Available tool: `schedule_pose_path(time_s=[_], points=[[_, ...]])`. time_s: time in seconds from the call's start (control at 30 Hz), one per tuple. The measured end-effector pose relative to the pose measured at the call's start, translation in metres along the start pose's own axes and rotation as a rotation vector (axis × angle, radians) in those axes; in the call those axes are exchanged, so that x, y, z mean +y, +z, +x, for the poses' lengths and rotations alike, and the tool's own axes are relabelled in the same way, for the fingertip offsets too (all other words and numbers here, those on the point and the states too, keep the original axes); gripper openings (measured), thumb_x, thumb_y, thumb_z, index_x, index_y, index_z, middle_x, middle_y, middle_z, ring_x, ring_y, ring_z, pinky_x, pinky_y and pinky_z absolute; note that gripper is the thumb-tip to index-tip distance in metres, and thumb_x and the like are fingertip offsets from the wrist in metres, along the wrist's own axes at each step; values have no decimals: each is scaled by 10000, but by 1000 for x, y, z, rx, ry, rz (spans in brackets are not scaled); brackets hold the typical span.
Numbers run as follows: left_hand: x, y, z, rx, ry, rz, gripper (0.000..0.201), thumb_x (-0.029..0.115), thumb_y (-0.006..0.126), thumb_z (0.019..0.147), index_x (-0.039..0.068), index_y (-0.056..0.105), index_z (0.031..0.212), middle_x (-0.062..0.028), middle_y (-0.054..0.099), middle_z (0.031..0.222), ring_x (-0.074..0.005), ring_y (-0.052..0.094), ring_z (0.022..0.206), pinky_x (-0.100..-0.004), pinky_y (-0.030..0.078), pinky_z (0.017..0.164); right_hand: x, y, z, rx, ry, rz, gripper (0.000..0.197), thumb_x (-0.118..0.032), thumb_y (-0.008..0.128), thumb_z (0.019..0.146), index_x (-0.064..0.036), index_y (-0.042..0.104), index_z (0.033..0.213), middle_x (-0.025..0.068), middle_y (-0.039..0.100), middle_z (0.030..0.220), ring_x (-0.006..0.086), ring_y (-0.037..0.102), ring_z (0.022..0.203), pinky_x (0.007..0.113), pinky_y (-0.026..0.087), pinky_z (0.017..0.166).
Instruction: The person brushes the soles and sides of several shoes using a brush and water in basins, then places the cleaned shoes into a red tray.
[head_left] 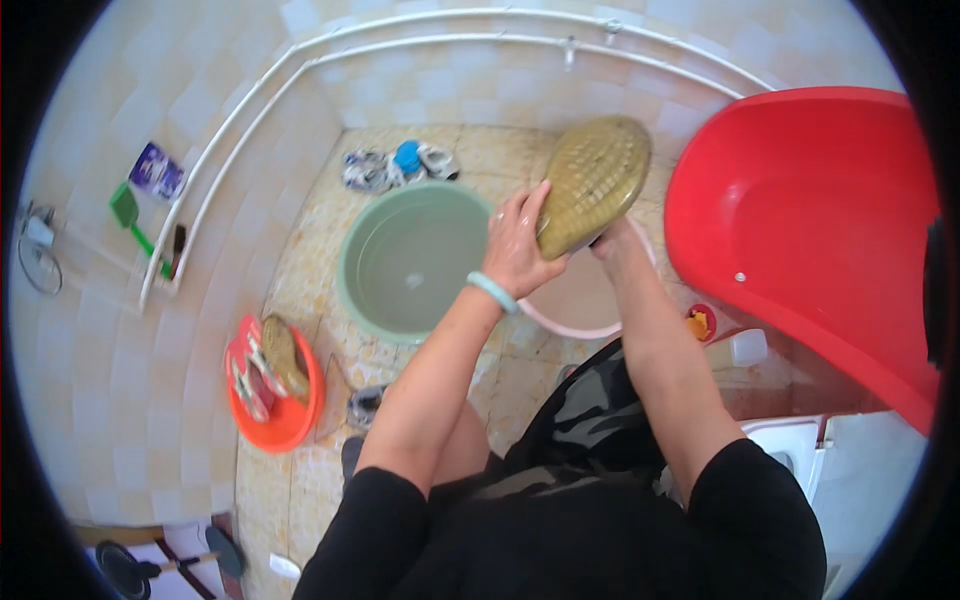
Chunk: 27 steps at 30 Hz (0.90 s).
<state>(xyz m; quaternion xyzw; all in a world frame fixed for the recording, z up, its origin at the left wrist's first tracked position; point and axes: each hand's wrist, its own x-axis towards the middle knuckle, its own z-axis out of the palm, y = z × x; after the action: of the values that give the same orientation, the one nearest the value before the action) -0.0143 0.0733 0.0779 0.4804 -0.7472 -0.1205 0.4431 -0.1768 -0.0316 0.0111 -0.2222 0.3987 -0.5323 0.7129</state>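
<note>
Beside the green basin (349, 265), over the pink basin's (578, 334) far side, held a shoe (597, 180) sole-up. Seemed light, stiff-soled, likely slippery; best gripped by its edges. Clasped one edge with the left hand (517, 242); couldn't tell the grasp of the right hand (614, 242).

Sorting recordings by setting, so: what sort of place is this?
Probably a bathroom or washroom: a large red tub stands at the right, white pipes run along the tiled walls, and a green basin of water sits on the tiled floor.
</note>
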Motion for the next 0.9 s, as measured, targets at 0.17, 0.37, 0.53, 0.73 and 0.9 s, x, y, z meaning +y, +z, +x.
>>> schedule_pose_path(time_s=[0.17,0.37,0.53,0.73,0.9], points=[[-9,16,-5,-45,-100,-13,1053,173,777,531,15,188,1390,-224,401,1250,-376,397,1175,-413,339,1014,6,-7,8,142,-205,-309,321,-326,592,812,-30,649,923,108,665,917,218,631,820,351,492,678],[-30,20,-6,39,-347,-293,1025,95,735,512,-12,196,1377,-244,410,1210,-384,427,1134,-420,349,1004,10,5,9,332,-446,-817,356,-350,590,842,5,600,859,49,580,711,140,500,657,315,403,598],[-50,0,4,67,-456,-681,967,46,683,574,-17,175,1395,-189,477,1217,-267,516,1073,-339,429,910,-16,25,-20,193,-104,-458,370,-402,579,858,-45,572,763,34,537,642,139,484,587,303,379,513],[-51,-7,3,44,-443,-674,947,31,666,594,-17,170,1400,-161,505,1193,-225,545,1024,-310,447,873,-7,27,-19,149,-45,-417,272,-342,490,932,-96,587,994,48,601,868,170,599,756,318,498,671],[-39,-7,0,37,-465,-715,946,38,662,594,-21,169,1400,-155,504,1190,-223,541,1035,-309,445,875,13,31,-8,-94,-67,124,312,-345,544,892,-57,547,1013,74,579,835,225,577,800,383,468,717]])
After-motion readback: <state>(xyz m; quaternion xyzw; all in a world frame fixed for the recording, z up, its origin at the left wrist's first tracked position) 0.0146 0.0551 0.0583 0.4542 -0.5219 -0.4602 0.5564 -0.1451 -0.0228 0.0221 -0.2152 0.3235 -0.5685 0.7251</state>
